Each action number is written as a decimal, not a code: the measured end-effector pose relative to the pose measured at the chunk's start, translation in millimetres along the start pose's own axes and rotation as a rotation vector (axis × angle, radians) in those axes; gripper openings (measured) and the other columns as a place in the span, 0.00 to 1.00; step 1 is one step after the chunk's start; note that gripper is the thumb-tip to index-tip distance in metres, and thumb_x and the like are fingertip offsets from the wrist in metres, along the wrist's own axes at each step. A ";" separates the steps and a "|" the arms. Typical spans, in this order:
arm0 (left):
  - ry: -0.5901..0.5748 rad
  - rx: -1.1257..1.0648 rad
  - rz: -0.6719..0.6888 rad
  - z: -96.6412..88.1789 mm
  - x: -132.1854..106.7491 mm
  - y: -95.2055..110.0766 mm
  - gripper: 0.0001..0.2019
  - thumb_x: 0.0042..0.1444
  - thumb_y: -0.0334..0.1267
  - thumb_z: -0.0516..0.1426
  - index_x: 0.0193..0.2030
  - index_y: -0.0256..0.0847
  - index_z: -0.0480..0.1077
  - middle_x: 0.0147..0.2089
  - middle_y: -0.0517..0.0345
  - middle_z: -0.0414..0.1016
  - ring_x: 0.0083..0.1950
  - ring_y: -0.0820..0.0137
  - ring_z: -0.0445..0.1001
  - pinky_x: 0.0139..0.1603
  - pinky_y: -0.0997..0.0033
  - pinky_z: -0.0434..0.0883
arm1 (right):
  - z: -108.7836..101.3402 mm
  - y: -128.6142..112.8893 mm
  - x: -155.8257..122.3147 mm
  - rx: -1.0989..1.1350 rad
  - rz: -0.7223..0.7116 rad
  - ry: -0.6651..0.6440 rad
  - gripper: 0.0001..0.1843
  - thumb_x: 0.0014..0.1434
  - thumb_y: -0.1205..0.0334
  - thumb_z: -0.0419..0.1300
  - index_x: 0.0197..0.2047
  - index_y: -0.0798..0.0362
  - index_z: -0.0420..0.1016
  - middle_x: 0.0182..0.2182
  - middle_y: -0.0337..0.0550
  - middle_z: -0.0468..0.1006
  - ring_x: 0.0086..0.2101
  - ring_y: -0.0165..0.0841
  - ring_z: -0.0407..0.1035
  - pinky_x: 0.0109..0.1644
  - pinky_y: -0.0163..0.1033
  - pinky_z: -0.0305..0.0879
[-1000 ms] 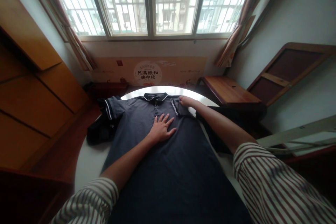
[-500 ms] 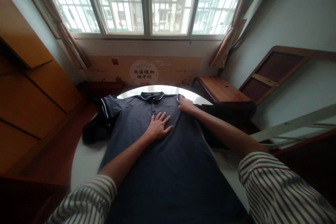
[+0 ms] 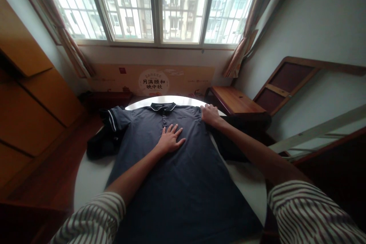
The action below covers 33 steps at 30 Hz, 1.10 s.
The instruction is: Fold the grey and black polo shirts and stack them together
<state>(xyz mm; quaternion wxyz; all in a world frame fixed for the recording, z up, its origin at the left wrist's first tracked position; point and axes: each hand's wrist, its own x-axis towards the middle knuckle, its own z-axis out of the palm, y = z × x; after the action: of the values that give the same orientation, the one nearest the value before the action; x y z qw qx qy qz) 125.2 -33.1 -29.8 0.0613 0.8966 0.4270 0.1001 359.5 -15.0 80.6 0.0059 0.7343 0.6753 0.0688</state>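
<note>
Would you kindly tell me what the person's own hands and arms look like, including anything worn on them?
The left hand and right hand are bare; no glove or watch shows. The left sleeve and right sleeve are pale cloth with thin, dark reddish-brown stripes, loose and creased, leaving much of the forearms uncovered.
</note>
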 end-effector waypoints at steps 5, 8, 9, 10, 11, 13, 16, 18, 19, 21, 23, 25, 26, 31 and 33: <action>-0.008 -0.006 -0.014 -1.2 0.9 0.3 0.34 0.64 0.63 0.43 0.72 0.50 0.54 0.75 0.52 0.49 0.75 0.51 0.45 0.71 0.37 0.44 | 2.5 -19.1 -75.9 0.051 -0.259 -0.076 0.15 0.69 0.59 0.50 0.48 0.55 0.75 0.47 0.54 0.76 0.48 0.41 0.71 0.50 0.39 0.64; -0.014 -0.007 -0.015 -0.9 -0.4 0.9 0.34 0.64 0.62 0.44 0.72 0.50 0.54 0.75 0.53 0.49 0.75 0.52 0.45 0.71 0.38 0.45 | 14.5 -22.6 -128.3 0.067 -0.313 -0.144 0.15 0.68 0.55 0.53 0.49 0.55 0.75 0.44 0.53 0.77 0.44 0.41 0.74 0.45 0.38 0.67; -0.011 -0.008 -0.016 -0.9 -1.2 1.0 0.33 0.65 0.62 0.44 0.72 0.50 0.55 0.75 0.53 0.50 0.75 0.53 0.46 0.71 0.39 0.45 | 19.7 -21.5 -145.3 0.060 -0.289 -0.165 0.17 0.67 0.54 0.54 0.51 0.56 0.75 0.45 0.54 0.77 0.43 0.42 0.75 0.44 0.39 0.68; -0.007 -0.008 -0.019 -1.2 -1.7 1.0 0.32 0.66 0.61 0.43 0.72 0.49 0.55 0.75 0.53 0.51 0.75 0.54 0.46 0.72 0.41 0.46 | 25.1 -19.2 -161.4 0.048 -0.244 -0.176 0.20 0.67 0.53 0.54 0.55 0.57 0.73 0.46 0.56 0.77 0.43 0.44 0.75 0.44 0.41 0.69; -0.002 -0.006 -0.023 -2.1 -1.8 0.5 0.31 0.67 0.59 0.43 0.71 0.49 0.56 0.75 0.53 0.52 0.75 0.54 0.48 0.71 0.42 0.48 | 30.6 -16.0 -176.3 0.035 -0.188 -0.173 0.23 0.68 0.52 0.53 0.58 0.58 0.71 0.47 0.59 0.77 0.43 0.46 0.75 0.44 0.43 0.70; 0.008 -0.003 -0.015 -7.2 1.4 -2.6 0.27 0.69 0.53 0.43 0.69 0.48 0.60 0.73 0.53 0.56 0.73 0.56 0.53 0.71 0.47 0.52 | 41.3 -8.3 -202.1 0.030 -0.097 -0.145 0.27 0.69 0.51 0.52 0.63 0.60 0.67 0.49 0.63 0.75 0.44 0.48 0.75 0.44 0.45 0.71; -0.011 -0.027 -0.015 -23.8 19.6 -14.9 0.19 0.69 0.46 0.47 0.61 0.46 0.69 0.64 0.52 0.68 0.64 0.61 0.66 0.66 0.61 0.62 | 55.9 1.8 -228.8 0.098 -0.068 -0.116 0.26 0.70 0.52 0.50 0.64 0.59 0.67 0.53 0.64 0.73 0.42 0.46 0.77 0.43 0.46 0.73; -0.020 -0.044 -0.067 -38.3 41.7 -27.0 0.17 0.69 0.42 0.46 0.52 0.42 0.75 0.56 0.49 0.74 0.57 0.63 0.72 0.61 0.67 0.66 | 64.7 5.1 -239.9 0.148 -0.064 -0.087 0.23 0.70 0.55 0.49 0.62 0.56 0.68 0.55 0.62 0.72 0.40 0.44 0.77 0.42 0.47 0.74; -0.013 -0.045 -0.105 -45.3 54.7 -33.4 0.18 0.70 0.41 0.46 0.48 0.40 0.75 0.53 0.47 0.75 0.55 0.63 0.73 0.59 0.68 0.67 | 68.6 5.6 -244.1 0.176 -0.065 -0.064 0.22 0.69 0.58 0.48 0.62 0.55 0.68 0.55 0.62 0.72 0.39 0.44 0.77 0.42 0.47 0.75; 0.025 -0.035 -0.171 -56.9 81.7 -45.0 0.19 0.70 0.39 0.44 0.47 0.35 0.75 0.53 0.42 0.75 0.56 0.60 0.73 0.59 0.67 0.66 | 74.7 4.8 -251.5 0.261 -0.086 -0.025 0.22 0.68 0.67 0.46 0.62 0.53 0.68 0.54 0.59 0.72 0.40 0.42 0.77 0.44 0.47 0.74; 0.061 -0.032 -0.229 -64.2 106.7 -53.0 0.18 0.69 0.36 0.44 0.49 0.31 0.74 0.55 0.37 0.73 0.59 0.57 0.71 0.61 0.64 0.64 | 77.4 2.3 -259.1 0.377 -0.117 -0.018 0.26 0.65 0.74 0.43 0.62 0.51 0.66 0.52 0.56 0.73 0.42 0.40 0.77 0.47 0.46 0.74; 0.079 -0.043 -0.281 -67.2 127.6 -56.8 0.17 0.68 0.35 0.46 0.49 0.29 0.74 0.56 0.35 0.73 0.60 0.56 0.70 0.61 0.64 0.63 | 76.6 -1.1 -267.5 0.475 -0.147 -0.042 0.28 0.63 0.77 0.43 0.62 0.51 0.66 0.51 0.54 0.74 0.42 0.39 0.76 0.48 0.44 0.73; 0.081 -0.053 -0.305 -67.3 136.4 -57.3 0.17 0.68 0.34 0.47 0.49 0.29 0.74 0.55 0.34 0.73 0.60 0.55 0.70 0.61 0.64 0.63 | 75.0 -2.7 -271.7 0.508 -0.159 -0.063 0.28 0.62 0.78 0.43 0.61 0.50 0.67 0.50 0.53 0.74 0.42 0.38 0.76 0.48 0.42 0.72; 0.083 -0.148 -0.414 -61.2 170.0 -53.2 0.15 0.66 0.37 0.52 0.43 0.30 0.76 0.51 0.35 0.77 0.57 0.55 0.73 0.56 0.68 0.66 | 55.7 0.7 -275.3 0.547 -0.203 -0.163 0.18 0.65 0.72 0.46 0.50 0.49 0.73 0.43 0.47 0.76 0.37 0.36 0.76 0.42 0.40 0.71; 0.098 -0.201 -0.455 -57.8 179.5 -51.5 0.15 0.64 0.42 0.55 0.43 0.30 0.76 0.48 0.34 0.79 0.55 0.54 0.74 0.53 0.67 0.68 | 41.7 10.2 -258.6 0.564 -0.223 -0.161 0.12 0.66 0.65 0.51 0.48 0.50 0.74 0.40 0.45 0.78 0.37 0.37 0.75 0.41 0.40 0.69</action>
<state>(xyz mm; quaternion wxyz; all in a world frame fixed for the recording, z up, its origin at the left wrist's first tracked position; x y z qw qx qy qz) 183.4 140.3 39.1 0.1504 0.7609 0.6081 0.1691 353.8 -269.0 16.2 -0.1368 0.6316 0.7414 -0.1808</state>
